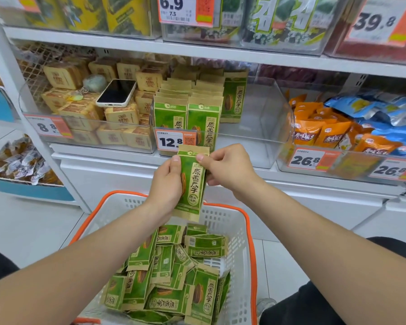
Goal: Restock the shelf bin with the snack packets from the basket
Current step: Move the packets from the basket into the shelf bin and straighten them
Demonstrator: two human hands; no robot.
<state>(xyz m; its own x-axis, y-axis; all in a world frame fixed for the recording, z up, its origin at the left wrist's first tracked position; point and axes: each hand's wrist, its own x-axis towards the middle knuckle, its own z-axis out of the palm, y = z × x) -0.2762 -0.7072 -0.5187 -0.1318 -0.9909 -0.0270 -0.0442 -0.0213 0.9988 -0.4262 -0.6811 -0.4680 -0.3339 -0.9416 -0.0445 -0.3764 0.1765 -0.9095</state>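
- Shop shelving (197,52), white, fills the background; pale floor (33,226) beneath.
- Left of the bin (256,123): brown packs (80,111), a phone (116,92) lying on top.
- Bin itself: clear; green stock (188,106) upright in its left part, right part bare.
- Left hand (167,184), just below the bin front: thumb and fingers clamped on the packet (192,181), left edge.
- Packet: upright, long axis vertical, below the bin lip, above the basket (251,231).
- Right hand (230,170): thumb and fingers pinch its upper right edge; this hand is nearer the bare side.
- Likely move: up, forward over the lip.
- Right of the bin: orange packs (314,132).
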